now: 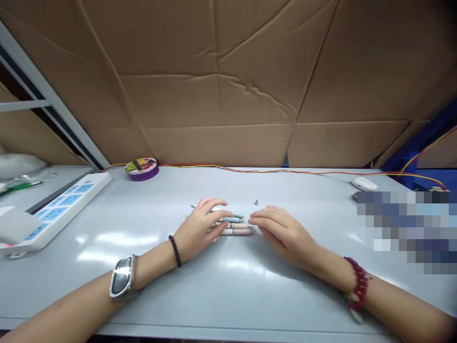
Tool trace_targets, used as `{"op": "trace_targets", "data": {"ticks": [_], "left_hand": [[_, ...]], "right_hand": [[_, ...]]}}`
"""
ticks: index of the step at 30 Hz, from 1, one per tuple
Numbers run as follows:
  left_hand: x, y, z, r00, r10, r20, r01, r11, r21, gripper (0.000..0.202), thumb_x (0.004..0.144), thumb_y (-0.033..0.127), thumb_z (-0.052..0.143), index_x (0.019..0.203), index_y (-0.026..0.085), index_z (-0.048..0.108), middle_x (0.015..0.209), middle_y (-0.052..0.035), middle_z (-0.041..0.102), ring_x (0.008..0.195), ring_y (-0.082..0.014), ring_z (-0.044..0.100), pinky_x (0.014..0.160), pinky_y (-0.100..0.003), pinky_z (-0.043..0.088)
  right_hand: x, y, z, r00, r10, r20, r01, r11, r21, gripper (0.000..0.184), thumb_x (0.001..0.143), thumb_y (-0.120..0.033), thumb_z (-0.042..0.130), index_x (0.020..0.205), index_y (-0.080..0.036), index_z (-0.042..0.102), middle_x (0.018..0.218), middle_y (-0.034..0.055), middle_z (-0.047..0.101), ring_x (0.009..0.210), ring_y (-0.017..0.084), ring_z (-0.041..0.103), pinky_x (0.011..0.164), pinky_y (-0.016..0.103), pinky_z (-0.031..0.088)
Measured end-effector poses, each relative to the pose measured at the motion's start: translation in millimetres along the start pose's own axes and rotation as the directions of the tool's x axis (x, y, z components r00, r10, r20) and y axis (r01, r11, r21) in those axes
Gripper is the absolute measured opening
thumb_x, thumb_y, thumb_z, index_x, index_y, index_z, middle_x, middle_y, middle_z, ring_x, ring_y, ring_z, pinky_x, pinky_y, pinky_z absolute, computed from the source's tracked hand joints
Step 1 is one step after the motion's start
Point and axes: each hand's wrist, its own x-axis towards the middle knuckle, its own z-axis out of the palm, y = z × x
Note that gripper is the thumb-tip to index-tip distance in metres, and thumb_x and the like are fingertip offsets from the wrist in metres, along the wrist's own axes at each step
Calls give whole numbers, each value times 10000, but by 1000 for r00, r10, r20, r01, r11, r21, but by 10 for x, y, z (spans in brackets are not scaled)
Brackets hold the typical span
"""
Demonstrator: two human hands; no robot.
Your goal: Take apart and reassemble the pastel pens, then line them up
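Several slim pens with pastel barrels lie side by side on the grey table; a pink pen [237, 232] is nearest me, and a light blue pen [233, 220] lies farther back. Spread over the left part of the row is my left hand [205, 226], fingers bent and apart, hiding the pens' middles. Whether its fingertips press on them is hard to see. Just beyond the pens' right ends, my right hand [285, 233] hovers with fingers stretched out and nothing in it. A tiny grey piece [256, 202] sits behind, between the hands.
A white power strip [67, 205] runs along the left side of the table [200, 305]. At the back left is a purple round tin [143, 170]. Red and yellow wires [250, 171] cross the back edge before a cardboard wall [214, 95]. A white mouse-like object [364, 184] rests at right.
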Motion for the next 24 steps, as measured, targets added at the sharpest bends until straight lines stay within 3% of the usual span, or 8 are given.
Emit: {"op": "trace_targets", "data": {"ticks": [2, 6, 10, 15, 19, 24], "left_hand": [[-20, 31, -9, 999, 51, 9, -51, 998, 28, 208, 895, 262, 417, 972, 234, 609, 1110, -54, 508, 1031, -205, 434, 887, -351, 395], [-42, 120, -1, 995, 75, 61, -76, 997, 26, 164, 854, 262, 493, 959, 229, 614, 1015, -57, 525, 948, -206, 455, 826, -341, 414], [-40, 160, -13, 989, 66, 134, -60, 997, -51, 241, 865, 225, 466, 1084, 243, 564, 915, -41, 558, 885, -184, 478, 812, -309, 416], [-45, 164, -24, 975, 106, 196, -99, 994, -42, 364, 880, 218, 429, 1233, 298, 462, 899, -27, 568, 831, -173, 510, 757, -289, 424], [-58, 152, -9, 988, 74, 134, -76, 997, 16, 346, 869, 215, 435, 1208, 263, 488, 971, -48, 556, 879, -186, 511, 759, -292, 430], [-50, 122, -1, 992, -7, 128, 1, 999, 43, 253, 863, 254, 459, 1102, 257, 542, 880, -21, 577, 838, -179, 531, 699, -274, 436]], "right_hand": [[1, 130, -51, 999, 41, 3, -41, 992, -123, 285, 886, -134, 362, 1038, -229, 584, 942, 57, 653, 889, 209, 558, 795, 406, 465], [18, 286, -53, 992, 82, 97, -54, 964, -262, 231, 884, -185, 412, 1000, -225, 608, 887, 54, 652, 853, 211, 536, 769, 398, 444], [47, 294, 5, 990, 43, 133, -2, 957, -289, 245, 894, -187, 396, 872, -223, 636, 788, 47, 640, 805, 196, 528, 754, 371, 434], [40, 283, 17, 990, 41, 132, -3, 960, -280, 243, 897, -179, 386, 858, -213, 623, 780, 45, 628, 787, 186, 520, 739, 354, 430], [26, 285, 20, 991, 55, 118, -19, 958, -285, 228, 891, -154, 386, 940, -211, 600, 810, 42, 620, 797, 185, 514, 776, 361, 416], [15, 260, 41, 991, 78, 110, -45, 959, -279, 251, 892, -138, 349, 981, -192, 577, 761, 51, 584, 741, 181, 512, 738, 356, 420]]}}
